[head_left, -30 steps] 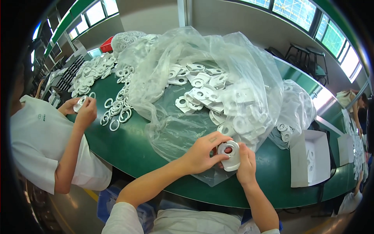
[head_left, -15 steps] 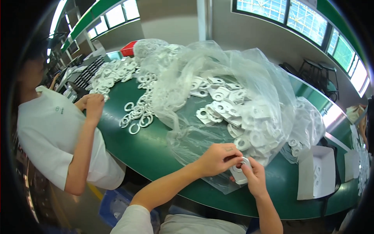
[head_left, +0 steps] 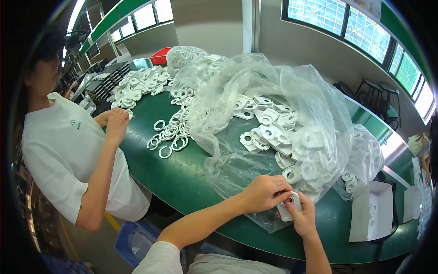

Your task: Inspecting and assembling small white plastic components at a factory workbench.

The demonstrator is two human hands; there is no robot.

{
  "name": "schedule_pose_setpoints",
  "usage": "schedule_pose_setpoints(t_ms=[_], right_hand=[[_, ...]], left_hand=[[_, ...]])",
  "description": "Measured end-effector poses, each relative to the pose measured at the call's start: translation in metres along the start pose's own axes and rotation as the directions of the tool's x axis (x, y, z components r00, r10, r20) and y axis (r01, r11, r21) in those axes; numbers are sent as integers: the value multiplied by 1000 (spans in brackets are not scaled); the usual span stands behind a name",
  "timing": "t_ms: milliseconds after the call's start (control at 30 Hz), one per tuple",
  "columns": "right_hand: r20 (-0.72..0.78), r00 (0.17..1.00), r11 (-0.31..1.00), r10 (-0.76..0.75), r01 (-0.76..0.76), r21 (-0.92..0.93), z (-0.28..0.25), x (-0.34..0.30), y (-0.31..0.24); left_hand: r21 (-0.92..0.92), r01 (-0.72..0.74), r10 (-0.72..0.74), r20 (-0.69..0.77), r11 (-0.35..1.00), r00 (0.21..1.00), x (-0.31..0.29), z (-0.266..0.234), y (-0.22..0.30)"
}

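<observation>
Near the table's front edge, both my hands are closed on one white plastic plate [head_left: 286, 215] with a rounded top and a round hole. My left hand [head_left: 267, 192] pinches its upper end. Gripping its right side and lower part is my right hand [head_left: 304, 220], the thumb lying across the front near the hole. My fingers cover part of the plate. Just beyond them, a heap of similar white plates [head_left: 269, 130] spills from a large clear plastic bag [head_left: 223, 96].
Loose white rings [head_left: 171, 132] lie left of the bag on the green table [head_left: 150, 171]. At left, a co-worker [head_left: 68, 150] holds a small white part. A white box [head_left: 360, 214] and smaller bag [head_left: 365, 153] stand right. Below sits a blue bin [head_left: 125, 242].
The whole view has shifted slightly, so the scene sits a little lower and farther right. Both my hands keep hold of the white plate, with little change in grip.
</observation>
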State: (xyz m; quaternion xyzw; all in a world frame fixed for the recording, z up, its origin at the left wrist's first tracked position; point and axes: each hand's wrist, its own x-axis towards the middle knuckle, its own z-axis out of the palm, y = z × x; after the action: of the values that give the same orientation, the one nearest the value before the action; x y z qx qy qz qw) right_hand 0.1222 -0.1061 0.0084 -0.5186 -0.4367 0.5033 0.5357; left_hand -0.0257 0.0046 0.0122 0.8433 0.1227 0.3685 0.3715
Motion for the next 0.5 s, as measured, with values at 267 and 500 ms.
schedule_pose_setpoints(t_ms=[267, 500], right_hand=[[9, 997, 995, -77, 77, -56, 2, -3, 2], [-6, 984, 943, -180, 171, -285, -10, -4, -2]], left_hand=[[-123, 98, -94, 31, 988, 995, 1, -3, 3], [-260, 156, -138, 87, 953, 987, 1, -7, 5]])
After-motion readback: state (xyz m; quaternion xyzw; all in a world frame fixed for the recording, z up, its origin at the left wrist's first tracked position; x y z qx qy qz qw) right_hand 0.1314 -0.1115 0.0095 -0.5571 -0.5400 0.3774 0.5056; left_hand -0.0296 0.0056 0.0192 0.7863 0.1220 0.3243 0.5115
